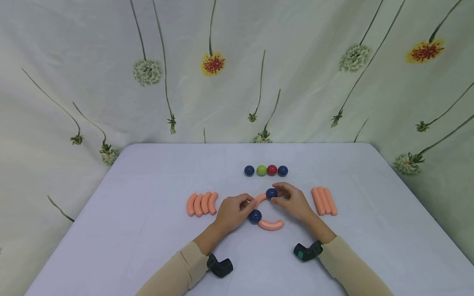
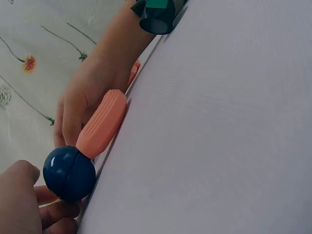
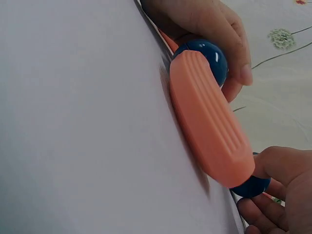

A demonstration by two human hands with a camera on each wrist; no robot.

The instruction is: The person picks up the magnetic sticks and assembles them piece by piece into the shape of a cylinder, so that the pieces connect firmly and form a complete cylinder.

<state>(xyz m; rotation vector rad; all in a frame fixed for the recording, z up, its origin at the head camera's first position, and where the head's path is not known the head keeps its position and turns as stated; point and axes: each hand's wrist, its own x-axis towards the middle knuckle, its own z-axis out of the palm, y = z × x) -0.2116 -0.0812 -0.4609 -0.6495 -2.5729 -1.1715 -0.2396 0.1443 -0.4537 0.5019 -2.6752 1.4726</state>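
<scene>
My left hand (image 1: pixel 233 210) pinches the lower end of a curved orange stick (image 1: pixel 261 198), close to a blue ball (image 1: pixel 255 216). At that stick's upper end, my right hand (image 1: pixel 292 201) grips a second blue ball (image 1: pixel 271 193) between thumb and fingers. Another curved orange stick (image 1: pixel 272 225) extends from the lower blue ball to the right and lies on the table. In the left wrist view this grooved stick (image 2: pixel 105 122) meets the ball (image 2: pixel 69 173). Up close in the right wrist view, the same stick (image 3: pixel 209 117) partly covers both balls.
Several curved orange sticks (image 1: pixel 201 204) lie side by side to the left. Three straight orange sticks (image 1: pixel 324 201) are at the right. Behind the hands is a row of balls: blue (image 1: pixel 249 170), green (image 1: pixel 261 170), red (image 1: pixel 272 170) and blue (image 1: pixel 283 171). A white cloth covers the table (image 1: pixel 148 176).
</scene>
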